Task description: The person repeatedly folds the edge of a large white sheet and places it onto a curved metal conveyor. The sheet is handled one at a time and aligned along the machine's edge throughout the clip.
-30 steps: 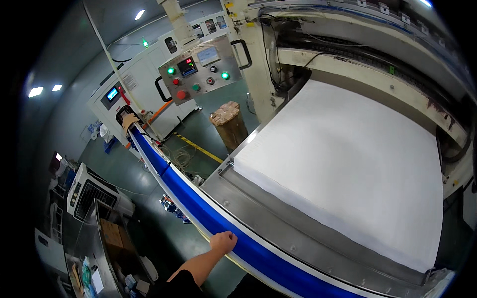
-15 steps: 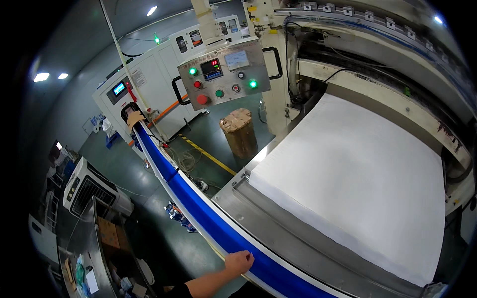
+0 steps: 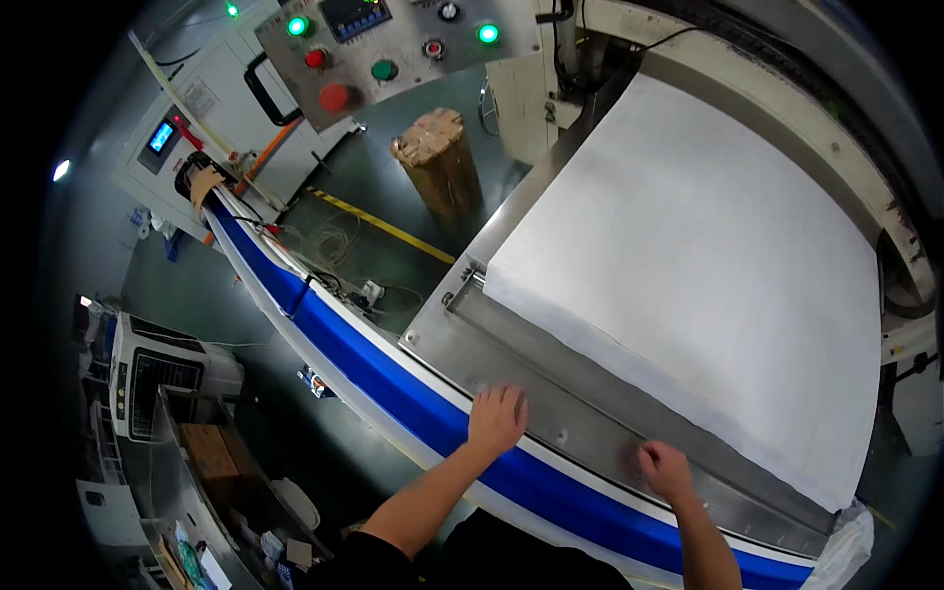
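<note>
My left hand (image 3: pixel 499 418) is over the near edge of the steel table (image 3: pixel 590 433), beside the blue conveyor belt (image 3: pixel 393 374). Its fingers are slightly apart and bent, with nothing visible in them. Farther right, my right hand (image 3: pixel 666 468) hovers low over the same steel strip, its fingers curled in and slightly blurred; I see nothing in it. Beyond both hands lies a wide stack of white sheets (image 3: pixel 688 265), its near edge a little uneven. Neither hand touches the stack.
A control panel (image 3: pixel 393 49) with lit green buttons hangs above. A brown wrapped roll (image 3: pixel 438 167) stands on the floor behind the table. Clear plastic (image 3: pixel 846 546) hangs at the right corner. An air cooler (image 3: pixel 162 379) and a steel bench with boxes (image 3: pixel 211 457) are at left.
My view has tilted down and shifted. The left hand has moved from the blue belt toward the steel table edge and loosened from a fist. My right hand has come into view.
</note>
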Available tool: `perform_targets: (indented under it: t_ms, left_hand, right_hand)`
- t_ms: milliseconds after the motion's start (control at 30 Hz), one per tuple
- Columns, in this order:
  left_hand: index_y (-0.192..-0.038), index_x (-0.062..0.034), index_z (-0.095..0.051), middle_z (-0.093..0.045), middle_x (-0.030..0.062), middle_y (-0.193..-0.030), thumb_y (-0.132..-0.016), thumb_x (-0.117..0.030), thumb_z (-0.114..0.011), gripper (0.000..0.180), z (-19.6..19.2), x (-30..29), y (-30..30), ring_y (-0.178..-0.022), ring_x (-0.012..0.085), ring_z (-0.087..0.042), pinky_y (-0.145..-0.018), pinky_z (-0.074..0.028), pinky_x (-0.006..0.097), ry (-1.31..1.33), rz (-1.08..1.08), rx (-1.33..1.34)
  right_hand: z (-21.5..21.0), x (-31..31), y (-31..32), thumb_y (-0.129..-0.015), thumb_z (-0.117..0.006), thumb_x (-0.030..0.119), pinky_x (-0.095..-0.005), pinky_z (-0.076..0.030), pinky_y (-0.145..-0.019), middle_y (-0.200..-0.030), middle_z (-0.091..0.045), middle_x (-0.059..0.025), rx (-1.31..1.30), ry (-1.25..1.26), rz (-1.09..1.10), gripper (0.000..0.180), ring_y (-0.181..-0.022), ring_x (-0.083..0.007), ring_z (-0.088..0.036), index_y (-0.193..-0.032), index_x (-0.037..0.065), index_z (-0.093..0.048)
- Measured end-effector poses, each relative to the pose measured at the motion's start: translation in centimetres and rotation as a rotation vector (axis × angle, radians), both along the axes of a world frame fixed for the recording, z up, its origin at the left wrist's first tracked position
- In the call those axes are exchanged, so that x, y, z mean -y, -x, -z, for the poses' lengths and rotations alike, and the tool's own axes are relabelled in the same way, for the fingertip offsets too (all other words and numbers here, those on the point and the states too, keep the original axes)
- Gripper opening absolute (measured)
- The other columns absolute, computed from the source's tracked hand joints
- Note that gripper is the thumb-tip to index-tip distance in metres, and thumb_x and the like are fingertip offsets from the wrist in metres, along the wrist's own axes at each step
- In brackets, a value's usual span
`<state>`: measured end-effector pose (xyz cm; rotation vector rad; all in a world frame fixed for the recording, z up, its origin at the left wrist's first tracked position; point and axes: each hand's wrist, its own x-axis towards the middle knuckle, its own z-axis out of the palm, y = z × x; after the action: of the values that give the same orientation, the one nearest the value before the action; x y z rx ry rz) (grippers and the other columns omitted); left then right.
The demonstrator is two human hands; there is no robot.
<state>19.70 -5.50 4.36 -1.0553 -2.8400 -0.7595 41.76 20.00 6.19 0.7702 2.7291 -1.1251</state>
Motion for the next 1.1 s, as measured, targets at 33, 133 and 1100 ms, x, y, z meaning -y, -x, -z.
perform_targets:
  t_ms: [33, 133, 1100]
  left_hand:
    - [-0.103, -0.0066, -0.055, -0.056, 0.0149, -0.110, -0.080, -0.016, -0.060, 0.026, 0.4, -0.6, 1.2, -0.100, 0.0349, -0.054, -0.084, -0.043, 0.046, -0.018, 0.019, -0.003]
    - [-0.111, -0.0064, -0.054, -0.052, 0.0158, -0.118, -0.081, -0.018, -0.060, 0.033, 1.7, -2.3, 4.7, -0.109, 0.0353, -0.050, -0.094, -0.038, 0.047, -0.095, 0.066, -0.063]
    - [-0.123, -0.0062, -0.050, -0.048, 0.0136, -0.128, -0.079, -0.021, -0.060, 0.048, 3.5, -4.2, 10.8, -0.121, 0.0309, -0.044, -0.101, -0.031, 0.046, -0.086, 0.014, 0.026]
  right_hand:
    - [-0.6, 0.4, 3.5, -0.085, -0.055, 0.027, -0.0433, -0.049, -0.070, -0.084, -0.065, -0.0152, -0.044, 0.024, -0.025, 0.024, -0.080, -0.0352, -0.062, -0.093, 0.006, -0.064]
    - [-2.0, 0.7, 13.1, -0.085, -0.055, 0.025, -0.0429, -0.048, -0.068, -0.085, -0.064, -0.0147, -0.058, -0.006, -0.136, 0.021, -0.077, -0.0342, -0.061, -0.093, 0.007, -0.063]
    - [2.7, 0.9, 38.8, -0.080, -0.065, 0.026, -0.0340, -0.048, -0.059, -0.065, -0.064, -0.0057, -0.323, -0.142, -0.208, 0.019, -0.060, -0.0218, -0.061, -0.075, 0.008, -0.064]
